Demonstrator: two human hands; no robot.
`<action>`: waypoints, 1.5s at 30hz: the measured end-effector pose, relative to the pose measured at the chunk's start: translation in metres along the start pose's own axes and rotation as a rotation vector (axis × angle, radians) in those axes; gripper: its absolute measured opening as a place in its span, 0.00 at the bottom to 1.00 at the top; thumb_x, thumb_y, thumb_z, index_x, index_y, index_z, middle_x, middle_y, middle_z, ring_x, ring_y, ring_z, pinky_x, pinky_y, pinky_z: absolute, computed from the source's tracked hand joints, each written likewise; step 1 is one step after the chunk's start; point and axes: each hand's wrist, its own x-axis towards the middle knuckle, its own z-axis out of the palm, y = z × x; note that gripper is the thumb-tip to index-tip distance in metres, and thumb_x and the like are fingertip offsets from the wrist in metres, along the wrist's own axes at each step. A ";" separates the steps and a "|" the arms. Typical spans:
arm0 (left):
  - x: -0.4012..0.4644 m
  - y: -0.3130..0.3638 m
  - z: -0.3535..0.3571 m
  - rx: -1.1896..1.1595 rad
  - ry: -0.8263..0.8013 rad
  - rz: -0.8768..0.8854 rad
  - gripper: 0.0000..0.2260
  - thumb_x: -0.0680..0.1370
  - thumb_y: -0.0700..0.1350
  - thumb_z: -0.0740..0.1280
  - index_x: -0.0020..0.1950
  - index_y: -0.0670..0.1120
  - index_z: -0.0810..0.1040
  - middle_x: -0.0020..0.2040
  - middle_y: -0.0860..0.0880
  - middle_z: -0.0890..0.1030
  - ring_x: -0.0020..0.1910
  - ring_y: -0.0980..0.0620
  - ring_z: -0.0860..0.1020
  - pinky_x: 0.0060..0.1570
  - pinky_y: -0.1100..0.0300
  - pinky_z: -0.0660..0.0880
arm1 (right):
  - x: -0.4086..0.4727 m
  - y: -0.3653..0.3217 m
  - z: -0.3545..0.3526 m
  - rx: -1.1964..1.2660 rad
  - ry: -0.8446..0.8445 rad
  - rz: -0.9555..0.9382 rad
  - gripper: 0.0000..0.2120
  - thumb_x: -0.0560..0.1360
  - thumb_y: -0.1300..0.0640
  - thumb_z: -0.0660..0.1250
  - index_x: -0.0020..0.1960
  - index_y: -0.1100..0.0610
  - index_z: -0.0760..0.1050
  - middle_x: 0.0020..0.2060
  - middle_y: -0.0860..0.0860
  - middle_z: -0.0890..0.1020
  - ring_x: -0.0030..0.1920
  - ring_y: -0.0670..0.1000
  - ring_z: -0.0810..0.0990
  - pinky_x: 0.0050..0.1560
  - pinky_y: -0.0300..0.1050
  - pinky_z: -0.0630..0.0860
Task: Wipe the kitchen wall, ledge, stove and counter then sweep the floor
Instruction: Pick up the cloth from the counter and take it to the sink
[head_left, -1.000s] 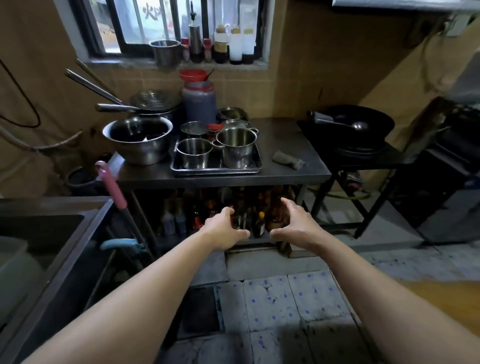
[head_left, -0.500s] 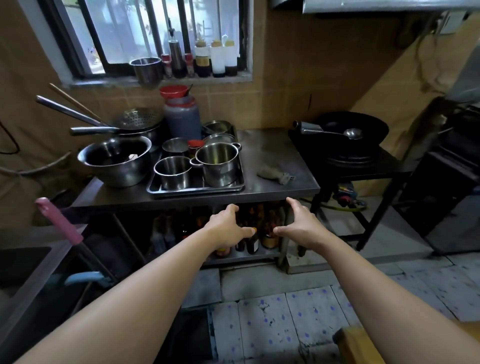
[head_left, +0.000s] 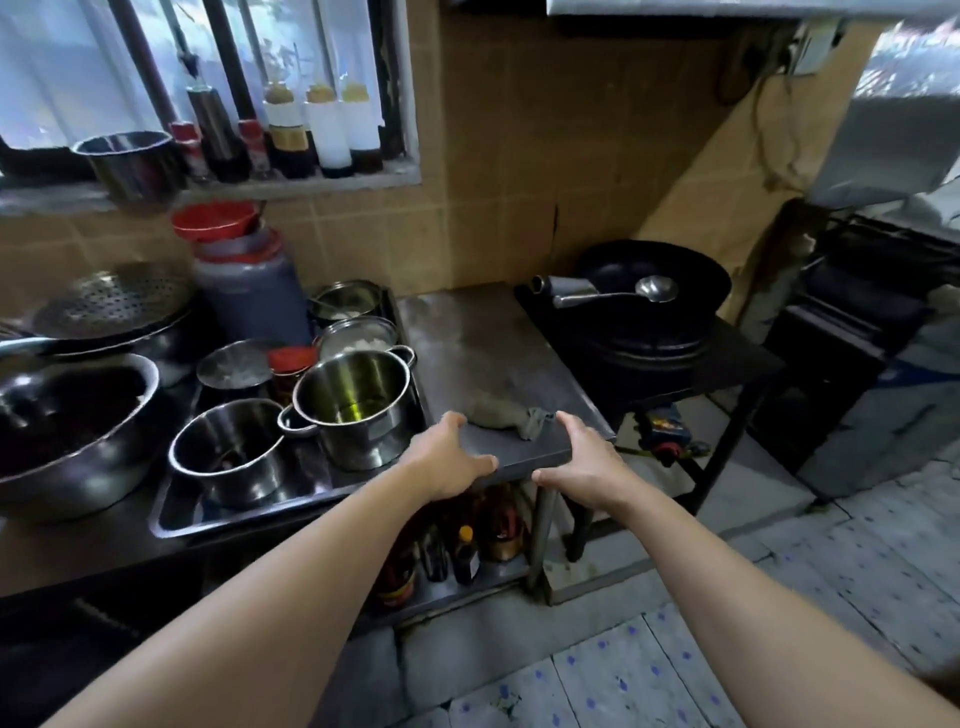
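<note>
Both hands reach out over the front edge of the steel counter (head_left: 483, 338), empty — the left hand (head_left: 447, 460) and the right hand (head_left: 584, 462) have their fingers loosely spread and hold nothing. They look set to take up the grey rag (head_left: 501, 413), which lies crumpled on the bare stretch of counter, probably left there as the wiping cloth. It sits just beyond the fingertips, between the two hands: close past the left fingers (head_left: 454, 420) and just left of the right fingers (head_left: 566, 418). Whether either fingertip already touches the counter edge is hard to tell from this angle. Left of the left fingers stands a tray (head_left: 176, 519) of pots; beyond the right fingers — well apart — the wok (head_left: 649, 275) sits on the stove (head_left: 649, 358).
</note>
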 end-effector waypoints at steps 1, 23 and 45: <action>0.015 -0.001 -0.005 0.009 -0.008 0.009 0.34 0.74 0.55 0.68 0.75 0.49 0.57 0.70 0.47 0.68 0.66 0.47 0.69 0.64 0.54 0.69 | 0.013 -0.003 0.001 0.008 -0.002 0.011 0.43 0.71 0.52 0.71 0.77 0.50 0.49 0.75 0.52 0.55 0.75 0.56 0.54 0.72 0.53 0.60; 0.184 -0.030 0.010 -0.059 -0.077 -0.025 0.24 0.75 0.48 0.68 0.69 0.47 0.65 0.64 0.47 0.73 0.61 0.47 0.73 0.57 0.57 0.73 | 0.228 0.031 0.069 -0.293 -0.038 0.111 0.39 0.72 0.52 0.69 0.76 0.49 0.51 0.74 0.50 0.55 0.72 0.59 0.53 0.73 0.51 0.55; 0.145 -0.027 0.005 -0.359 -0.108 -0.065 0.23 0.80 0.60 0.54 0.65 0.44 0.70 0.60 0.43 0.76 0.56 0.45 0.77 0.57 0.54 0.73 | 0.145 -0.004 0.015 -0.086 0.175 -0.012 0.22 0.73 0.69 0.58 0.59 0.51 0.78 0.54 0.52 0.78 0.57 0.53 0.76 0.57 0.45 0.73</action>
